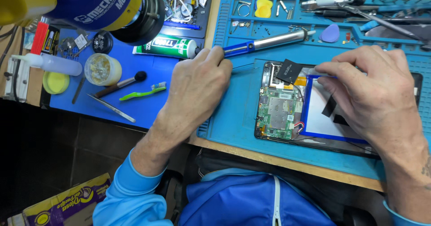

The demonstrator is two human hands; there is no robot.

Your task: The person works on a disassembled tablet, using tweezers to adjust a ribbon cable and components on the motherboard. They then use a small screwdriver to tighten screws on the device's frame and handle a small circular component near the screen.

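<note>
At frame centre our left hand (197, 84) grips the soldering iron (269, 41), our right hand (370, 91) pinches a battery (321, 114) edge — the tip could nick the pouch.

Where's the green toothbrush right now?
In the head view, the green toothbrush lies on the dark blue mat, just left of the left hand, below the black-tipped brush.

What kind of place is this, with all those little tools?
Most likely an electronics repair bench. An opened tablet with its green circuit board bare lies on a blue work mat, and the left hand rests by a soldering iron.
</note>
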